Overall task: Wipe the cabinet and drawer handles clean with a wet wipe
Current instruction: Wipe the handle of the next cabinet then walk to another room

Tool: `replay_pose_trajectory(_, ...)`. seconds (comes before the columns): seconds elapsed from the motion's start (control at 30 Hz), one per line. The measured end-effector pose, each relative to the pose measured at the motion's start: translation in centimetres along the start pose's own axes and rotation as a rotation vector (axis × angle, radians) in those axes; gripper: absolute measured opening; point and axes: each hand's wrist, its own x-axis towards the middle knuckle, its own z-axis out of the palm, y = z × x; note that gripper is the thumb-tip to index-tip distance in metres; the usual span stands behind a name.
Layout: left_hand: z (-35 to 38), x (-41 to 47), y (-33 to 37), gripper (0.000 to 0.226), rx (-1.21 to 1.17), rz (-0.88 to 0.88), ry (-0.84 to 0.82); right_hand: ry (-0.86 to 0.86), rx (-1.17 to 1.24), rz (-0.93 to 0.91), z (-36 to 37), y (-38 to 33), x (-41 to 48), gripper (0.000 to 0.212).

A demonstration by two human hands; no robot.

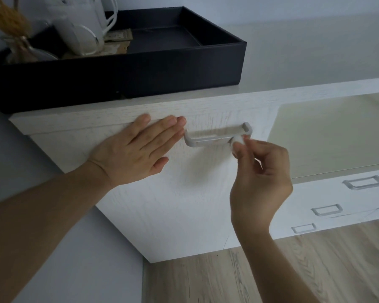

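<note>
– Fingers (242, 155) of the right hand (260, 178) are pinching a small balled-up wet wipe (237, 139) between thumb and forefinger, with the remaining fingers curling loosely behind.

– And where is the wipe sitting?

– It is pressing against the right end of the handle (217, 136), just where the bar is bending back toward the cabinet front (184, 204).

– What is the left hand (138, 147) doing?

– It is lying flat on the cabinet front, to the left of the handle, its fingers straight and close together and holding nothing. Its fingertips are reaching the handle's left end, though I cannot tell whether they are touching it.

– Is anything standing above?

– A black tray (140, 68) is sitting on the bench (315, 51), close to the front edge and above the left hand. At the tray's left end a white kettle (83, 25) is standing, and a glass vase (20, 49) holding dried yellow stems is standing beside it.

– And off to the right?

– A pale glassy panel (337, 132) is running beside the cabinet front. Below it three more handles (326, 209) are showing in a slanting row on white drawer fronts, well apart from both hands. Wooden floor (271, 270) is showing beneath the cabinet.
</note>
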Motion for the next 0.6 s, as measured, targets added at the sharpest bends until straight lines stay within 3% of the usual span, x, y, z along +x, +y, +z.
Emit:
replay_pose_trajectory(0.2, 0.0, 0.0, 0.2, 0.066, -0.009, -0.011, -0.004, 0.039, -0.020, 0.026, 0.5, -0.1, -0.3, 0.002)
replay_pose_trajectory(0.33, 0.0, 0.0, 0.2, 0.065, -0.019, -0.020, -0.001, -0.053, -0.039, -0.022, 0.2, -0.8, -0.5, 0.005)
replay_pose_trajectory(0.47, 0.0, 0.0, 0.3, 0.065, -0.022, -0.023, 0.001, 0.044, 0.029, 0.025, -0.3, -1.3, 0.7, 0.011)
replay_pose_trajectory(0.6, -0.1, 0.0, 0.2, 0.065, -0.019, -0.015, -0.014, -0.086, -0.102, -0.148, 0.6, -2.1, 0.1, 0.015)
